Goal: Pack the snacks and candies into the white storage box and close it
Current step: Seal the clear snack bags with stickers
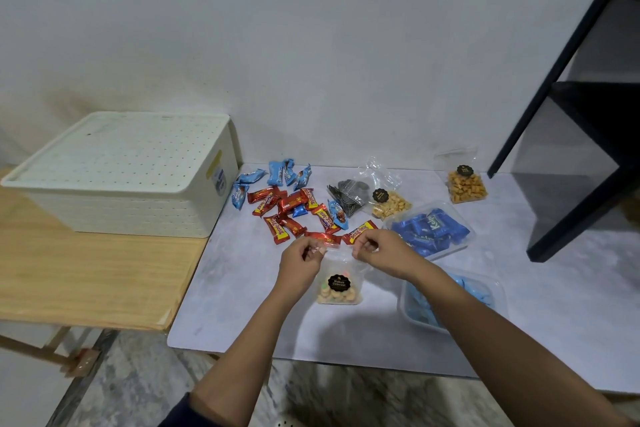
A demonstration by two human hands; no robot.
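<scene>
**Both hands pinch the top of a clear biscuit bag**

Right now the left hand (300, 262) and the right hand (377, 251) each grip a top corner of a clear zip bag (341, 279), fingers closed on its upper edge. The bag stands upright on the grey surface (242, 288), between the hands. It has a dark round label on the front and pale biscuits with small coloured tops in the bottom.

Just behind the bag lies a loose heap of red candy bars (294, 210), some overlapping, with blue-wrapped candies (280, 173) scattered beyond them and among them. To the right of the heap a clear bag of dark grey round pieces (348, 194) lies on its side, touching another labelled bag of pale yellow snacks (389, 204). Further right, apart from the others, a bag of orange snacks (465, 184) stands upright.

A clear tub of dark blue packets (433, 229) sits just right of the right hand. A second clear tub with light blue packets (426, 305) sits nearer the camera, partly hidden by the right forearm.

The white storage box (138, 177) sits at the left on a wooden table (86, 281), lid on, well apart from the hands. A black shelf (581, 121) stands at the far right.
</scene>
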